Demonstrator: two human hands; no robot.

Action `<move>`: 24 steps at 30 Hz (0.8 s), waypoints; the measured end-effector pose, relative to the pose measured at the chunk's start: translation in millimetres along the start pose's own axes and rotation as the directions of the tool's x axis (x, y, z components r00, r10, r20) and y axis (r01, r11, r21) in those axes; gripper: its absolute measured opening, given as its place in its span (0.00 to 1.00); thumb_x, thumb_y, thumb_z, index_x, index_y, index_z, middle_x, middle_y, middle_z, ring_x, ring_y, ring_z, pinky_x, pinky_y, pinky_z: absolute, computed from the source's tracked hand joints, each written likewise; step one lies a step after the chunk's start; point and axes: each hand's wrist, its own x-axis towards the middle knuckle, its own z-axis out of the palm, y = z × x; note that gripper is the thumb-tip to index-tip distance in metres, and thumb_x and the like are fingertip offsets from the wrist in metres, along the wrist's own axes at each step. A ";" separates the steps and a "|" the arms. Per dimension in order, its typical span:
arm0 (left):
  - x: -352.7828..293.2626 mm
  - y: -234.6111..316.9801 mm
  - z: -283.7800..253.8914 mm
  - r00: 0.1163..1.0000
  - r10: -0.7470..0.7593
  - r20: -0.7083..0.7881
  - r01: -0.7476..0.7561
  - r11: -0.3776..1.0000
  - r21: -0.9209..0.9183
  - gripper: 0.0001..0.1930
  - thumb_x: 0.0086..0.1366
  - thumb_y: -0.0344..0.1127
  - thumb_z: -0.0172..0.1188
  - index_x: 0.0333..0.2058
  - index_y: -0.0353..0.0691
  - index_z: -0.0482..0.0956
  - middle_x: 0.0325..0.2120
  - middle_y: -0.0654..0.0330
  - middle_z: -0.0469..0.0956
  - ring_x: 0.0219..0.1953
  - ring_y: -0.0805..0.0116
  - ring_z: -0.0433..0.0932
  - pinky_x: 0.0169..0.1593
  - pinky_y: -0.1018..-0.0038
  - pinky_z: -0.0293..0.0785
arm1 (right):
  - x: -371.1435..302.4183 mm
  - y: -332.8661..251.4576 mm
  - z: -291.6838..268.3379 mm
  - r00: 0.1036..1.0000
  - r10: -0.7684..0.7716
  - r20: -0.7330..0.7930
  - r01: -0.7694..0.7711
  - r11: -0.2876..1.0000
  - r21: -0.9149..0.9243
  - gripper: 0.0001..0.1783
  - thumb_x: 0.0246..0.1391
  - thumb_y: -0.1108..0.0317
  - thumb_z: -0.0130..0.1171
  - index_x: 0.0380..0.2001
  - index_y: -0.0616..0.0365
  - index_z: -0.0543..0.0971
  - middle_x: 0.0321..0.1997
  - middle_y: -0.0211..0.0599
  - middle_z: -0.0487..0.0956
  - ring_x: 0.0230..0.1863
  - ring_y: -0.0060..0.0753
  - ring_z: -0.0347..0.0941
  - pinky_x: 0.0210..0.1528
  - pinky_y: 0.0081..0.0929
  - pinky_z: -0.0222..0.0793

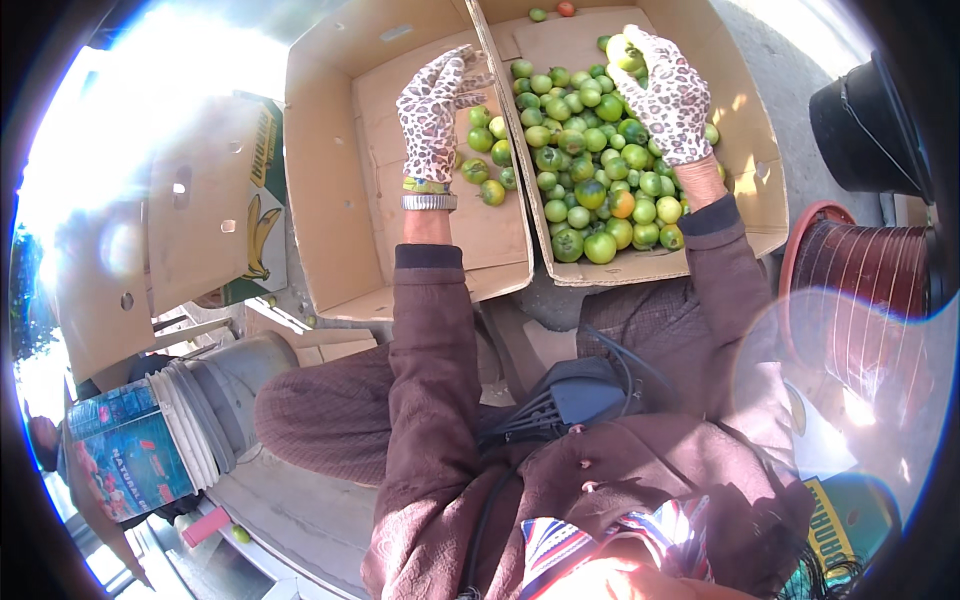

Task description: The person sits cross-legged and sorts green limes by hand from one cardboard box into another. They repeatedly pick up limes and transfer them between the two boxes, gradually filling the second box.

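Box below my right grip [668, 98]: heaped green tomatoes [600, 248], a few orange. Box under my left hand [432, 105]: a small cluster to that hand's right. Right fingers grasp a pale green tomato [626, 52] above the heap; roundish, long axis unreadable. Left fingers bent, hold unclear. Cardboard walls [509, 150] between hands; open floor left of my left.

Grey floor [797, 110]: left cardboard box [325, 150], adjoining right cardboard box [745, 130], black bucket [860, 130] near.
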 end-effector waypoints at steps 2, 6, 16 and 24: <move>-15.0 36.4 34.4 0.966 -0.069 0.250 0.062 0.997 0.039 0.19 0.65 0.32 0.58 0.53 0.33 0.74 0.45 0.56 0.80 0.45 0.69 0.78 0.47 0.76 0.76 | -5.3 -15.6 5.3 0.959 -0.247 -0.136 0.262 0.960 0.098 0.24 0.48 0.61 0.67 0.49 0.55 0.78 0.48 0.37 0.80 0.48 0.39 0.76 0.52 0.33 0.71; -31.7 29.3 46.5 0.922 -0.019 0.387 0.001 0.999 0.048 0.22 0.61 0.31 0.62 0.55 0.35 0.74 0.48 0.59 0.77 0.49 0.71 0.74 0.52 0.75 0.73 | -20.0 -59.1 13.4 0.938 -0.345 -0.007 0.343 0.930 0.135 0.24 0.48 0.57 0.63 0.51 0.47 0.77 0.44 0.30 0.81 0.42 0.33 0.77 0.45 0.31 0.72; 5.2 -11.1 -45.9 0.914 -0.109 -0.391 0.232 0.931 0.283 0.15 0.63 0.33 0.60 0.47 0.32 0.77 0.38 0.54 0.81 0.37 0.69 0.81 0.36 0.75 0.79 | -5.5 41.7 23.2 0.978 0.172 0.122 -0.140 0.963 -0.231 0.24 0.53 0.61 0.56 0.54 0.53 0.74 0.52 0.43 0.76 0.54 0.45 0.71 0.55 0.40 0.68; -16.5 -93.1 -90.4 0.761 -0.489 -0.426 0.459 -0.057 0.887 0.18 0.51 0.42 0.65 0.37 0.36 0.82 0.37 0.45 0.81 0.42 0.49 0.80 0.46 0.59 0.77 | -33.4 83.5 53.4 0.802 0.436 0.408 -0.199 0.839 -0.506 0.16 0.53 0.68 0.51 0.45 0.52 0.79 0.50 0.44 0.76 0.54 0.47 0.72 0.55 0.44 0.68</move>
